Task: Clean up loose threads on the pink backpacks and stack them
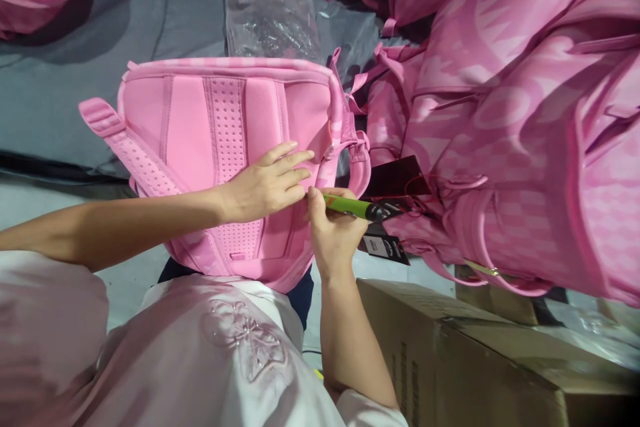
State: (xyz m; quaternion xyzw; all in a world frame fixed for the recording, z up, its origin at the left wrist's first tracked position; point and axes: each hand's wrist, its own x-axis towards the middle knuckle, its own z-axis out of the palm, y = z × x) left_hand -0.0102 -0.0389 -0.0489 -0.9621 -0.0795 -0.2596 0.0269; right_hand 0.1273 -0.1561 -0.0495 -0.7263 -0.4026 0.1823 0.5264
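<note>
A pink backpack (pixel 190 113) lies back side up against my body, its padded back panel and perforated strip showing. One shoulder strap (pixel 135 153) sticks out to the left. My left hand (pixel 273 181) rests on the panel with fingers stretched toward the right edge, holding nothing. Close beside it, my right hand (pixel 336 230) is closed around a green pen-like tool (pixel 350 205) with a black end. That black end points right; the other end is hidden at my thumb, by the bag's side. I cannot tell whether its tip touches the fabric.
More pink backpacks (pixel 500 113) are piled on the right, with black hang tags (pixel 385 247) dangling. A clear plastic bag (pixel 273 13) lies on the grey cloth-covered surface (pixel 150 7) beyond. Cardboard boxes (pixel 475 353) stand at the lower right.
</note>
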